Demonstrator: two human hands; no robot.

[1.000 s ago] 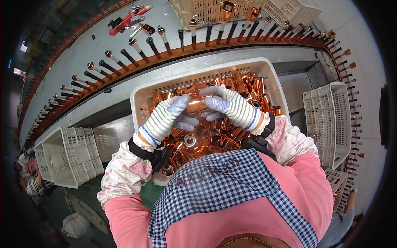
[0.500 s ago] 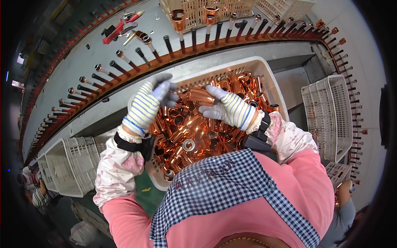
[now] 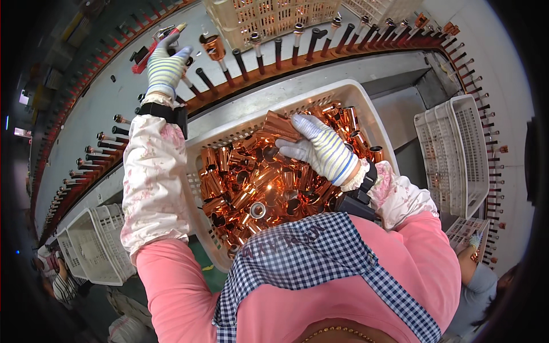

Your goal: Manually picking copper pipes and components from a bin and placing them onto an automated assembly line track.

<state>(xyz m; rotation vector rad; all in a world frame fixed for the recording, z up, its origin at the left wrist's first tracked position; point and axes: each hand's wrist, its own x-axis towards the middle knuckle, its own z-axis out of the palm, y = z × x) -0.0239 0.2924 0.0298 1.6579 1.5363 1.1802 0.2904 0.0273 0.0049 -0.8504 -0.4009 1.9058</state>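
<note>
My left hand point(image 3: 163, 70), in a striped glove with grey fingertips, reaches over the rack of upright pegs at the upper left. Its visible fingers are spread, beside a metal-topped peg point(image 3: 191, 84) that the hand partly hides. My right hand point(image 3: 321, 147), gloved the same way, grips a shiny copper pipe fitting point(image 3: 278, 126) above the white plastic crate point(image 3: 373, 108). Many loose copper fittings point(image 3: 243, 197) fill that crate in front of me. A ring-ended fitting point(image 3: 257, 210) lies among them near my apron.
Behind the crate curves a row of dark pegs point(image 3: 278, 52), some carrying fittings, such as a wide copper one point(image 3: 213, 47). A cream crate point(image 3: 271, 23) stands beyond. Stacked white crates sit at right point(image 3: 457, 157) and left point(image 3: 103, 246). Another person's arm point(image 3: 477, 274) shows at lower right.
My left hand has moved from above the crate up and left to the pegs. The right hand keeps its copper fitting over the crate. The pegs have shifted leftward.
</note>
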